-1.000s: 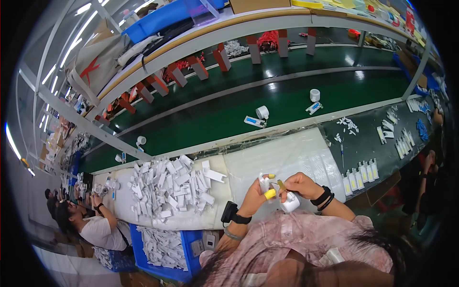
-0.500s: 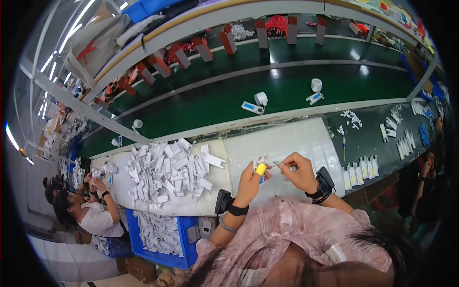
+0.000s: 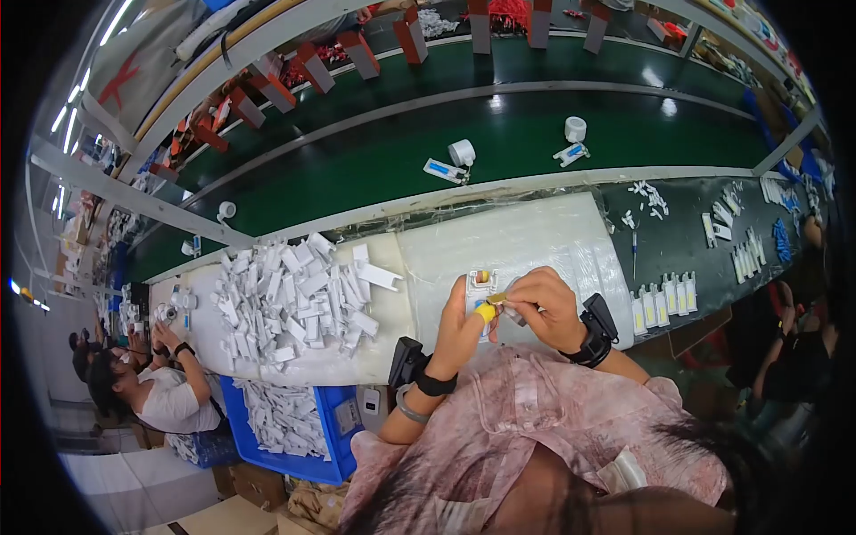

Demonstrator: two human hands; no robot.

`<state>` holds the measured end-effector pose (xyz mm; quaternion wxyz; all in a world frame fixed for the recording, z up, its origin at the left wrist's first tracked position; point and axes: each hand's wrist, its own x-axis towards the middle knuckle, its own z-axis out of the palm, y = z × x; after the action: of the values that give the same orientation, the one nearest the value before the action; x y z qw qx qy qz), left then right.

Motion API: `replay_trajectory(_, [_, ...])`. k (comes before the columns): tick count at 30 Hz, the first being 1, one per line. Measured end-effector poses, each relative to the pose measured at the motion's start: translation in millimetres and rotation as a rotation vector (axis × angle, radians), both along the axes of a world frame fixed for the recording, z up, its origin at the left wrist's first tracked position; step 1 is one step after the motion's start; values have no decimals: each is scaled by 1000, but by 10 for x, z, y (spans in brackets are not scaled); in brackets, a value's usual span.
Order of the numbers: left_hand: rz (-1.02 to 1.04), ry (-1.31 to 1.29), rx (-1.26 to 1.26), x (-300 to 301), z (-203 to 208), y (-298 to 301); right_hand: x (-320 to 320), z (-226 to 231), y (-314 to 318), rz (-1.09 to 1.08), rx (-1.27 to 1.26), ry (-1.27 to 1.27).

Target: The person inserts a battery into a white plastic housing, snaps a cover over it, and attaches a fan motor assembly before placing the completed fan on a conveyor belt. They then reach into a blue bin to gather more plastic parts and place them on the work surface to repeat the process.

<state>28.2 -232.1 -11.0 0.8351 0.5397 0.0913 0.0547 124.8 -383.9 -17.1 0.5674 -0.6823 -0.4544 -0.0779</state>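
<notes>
My left hand [image 3: 456, 332] is closed around a small white plastic housing [image 3: 482, 287] with some blue on its lower part. A yellow cover [image 3: 486, 312] sits on my left thumb. An orange-brown patch shows at the housing's top end. My right hand [image 3: 548, 305] comes in from the right, its thumb and fingertips pinched at a small yellowish piece [image 3: 497, 299] beside the left thumb. The fingertips hide most of that piece, so its kind cannot be made out. Both hands are over the pale padded work surface [image 3: 428, 259].
White plastic pieces [image 3: 299, 299] lie heaped at the left, with more in a blue bin [image 3: 334, 428] below. Yellow-marked units [image 3: 664, 303] stand in a row at right, near a thin screwdriver [image 3: 634, 254]. Round white parts [image 3: 462, 152] rest on the green conveyor [image 3: 374, 169]. A co-worker [image 3: 174, 401] sits at left.
My right hand has come closer to the left, its fingertips now at the left thumb. More of the housing's top end shows. The whole view has shifted slightly.
</notes>
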Motion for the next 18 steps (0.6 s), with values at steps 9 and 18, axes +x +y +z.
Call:
replay_trajectory(9, [-55, 50, 188, -14, 35, -7, 9, 10, 32, -6, 7, 1])
replay_trajectory(18, [-76, 47, 168, -24, 7, -20, -18, -61, 45, -46, 11, 12])
